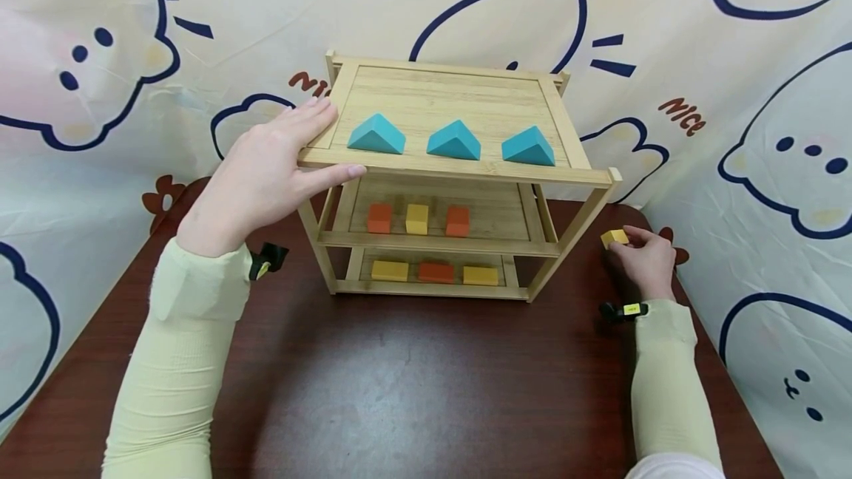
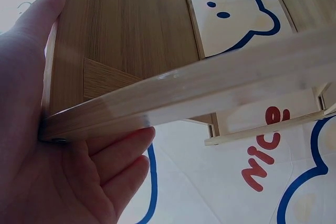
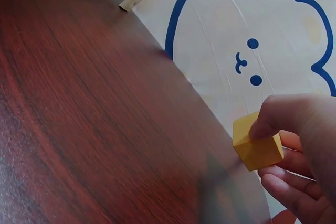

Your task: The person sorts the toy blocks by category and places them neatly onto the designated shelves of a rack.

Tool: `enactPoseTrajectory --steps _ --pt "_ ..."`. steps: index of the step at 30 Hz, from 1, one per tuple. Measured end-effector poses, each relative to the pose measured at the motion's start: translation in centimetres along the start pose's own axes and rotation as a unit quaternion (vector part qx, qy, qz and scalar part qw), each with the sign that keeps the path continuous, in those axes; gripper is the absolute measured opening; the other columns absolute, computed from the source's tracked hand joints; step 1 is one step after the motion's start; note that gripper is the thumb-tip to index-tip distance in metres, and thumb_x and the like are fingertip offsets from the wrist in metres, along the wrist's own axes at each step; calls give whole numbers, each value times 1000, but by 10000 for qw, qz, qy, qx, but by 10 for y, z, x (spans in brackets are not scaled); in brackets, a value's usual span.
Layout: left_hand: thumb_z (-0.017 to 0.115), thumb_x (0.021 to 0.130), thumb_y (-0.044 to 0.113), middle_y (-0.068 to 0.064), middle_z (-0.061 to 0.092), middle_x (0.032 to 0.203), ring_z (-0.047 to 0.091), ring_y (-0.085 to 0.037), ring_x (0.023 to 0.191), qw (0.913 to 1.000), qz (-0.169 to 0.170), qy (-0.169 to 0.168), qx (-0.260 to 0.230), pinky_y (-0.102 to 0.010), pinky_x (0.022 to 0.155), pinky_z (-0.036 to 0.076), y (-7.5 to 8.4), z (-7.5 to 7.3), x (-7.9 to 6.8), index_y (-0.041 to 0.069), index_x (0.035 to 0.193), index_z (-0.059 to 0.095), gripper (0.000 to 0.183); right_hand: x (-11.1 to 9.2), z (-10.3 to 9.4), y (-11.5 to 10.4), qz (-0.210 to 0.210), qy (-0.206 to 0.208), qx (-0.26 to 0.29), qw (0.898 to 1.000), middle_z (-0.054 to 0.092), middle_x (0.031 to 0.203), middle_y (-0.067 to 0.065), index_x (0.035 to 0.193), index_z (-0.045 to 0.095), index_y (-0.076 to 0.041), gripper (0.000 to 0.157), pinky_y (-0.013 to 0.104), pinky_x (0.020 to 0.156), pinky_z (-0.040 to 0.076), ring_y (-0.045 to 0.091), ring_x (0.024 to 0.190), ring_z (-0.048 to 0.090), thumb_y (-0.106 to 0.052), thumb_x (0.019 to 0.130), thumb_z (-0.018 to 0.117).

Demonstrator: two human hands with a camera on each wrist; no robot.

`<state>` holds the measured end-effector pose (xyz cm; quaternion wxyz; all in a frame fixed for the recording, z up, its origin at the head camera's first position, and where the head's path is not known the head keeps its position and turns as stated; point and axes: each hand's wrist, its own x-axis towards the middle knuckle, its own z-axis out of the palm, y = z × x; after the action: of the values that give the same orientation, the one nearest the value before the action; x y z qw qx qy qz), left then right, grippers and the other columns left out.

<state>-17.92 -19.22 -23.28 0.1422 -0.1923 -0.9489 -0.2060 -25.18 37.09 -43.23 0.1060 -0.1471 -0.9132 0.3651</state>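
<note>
In the head view my left hand [image 1: 266,161] rests on the front left corner of a three-tier wooden shelf [image 1: 446,91]. Its fingers lie extended over the left edge, with the thumb straight along the front edge. The left wrist view has the thumb and fingers on two sides of that corner, by a post [image 2: 210,85]. At the right, my right hand [image 1: 647,259] pinches a yellow block [image 1: 614,237] between thumb and fingers, near the table's right edge. In the right wrist view this yellow block [image 3: 257,148] shows several flat faces.
Blue triangular blocks [image 1: 454,141] line the top tier's front. The middle tier bears a yellow block [image 1: 417,219] between red ones [image 1: 379,218]. Below, a red block [image 1: 435,272] lies between yellow ones [image 1: 389,270]. A dark wooden table [image 1: 426,383] meets patterned cloth walls [image 1: 765,168].
</note>
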Motion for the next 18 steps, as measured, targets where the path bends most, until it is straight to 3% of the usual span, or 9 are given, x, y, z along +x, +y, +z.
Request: enactPoseTrajectory --steps 11,18 --pt "64 93 62 -4 26 164 25 -27 151 10000 -41 -18 2 -48 120 21 0 1 0 11 159 36 88 -4 -2 -5 53 -72 84 9999 59 133 26 142 60 -4 53 40 87 44 38 118 50 -30 96 68" --pt "64 93 62 -4 26 164 25 -26 151 10000 -22 1 9 -46 120 20 0 1 0 11 159 36 88 -9 -5 -8 -85 42 82 9999 61 131 24 140 62 -4 52 34 84 45 36 115 53 -31 97 69"
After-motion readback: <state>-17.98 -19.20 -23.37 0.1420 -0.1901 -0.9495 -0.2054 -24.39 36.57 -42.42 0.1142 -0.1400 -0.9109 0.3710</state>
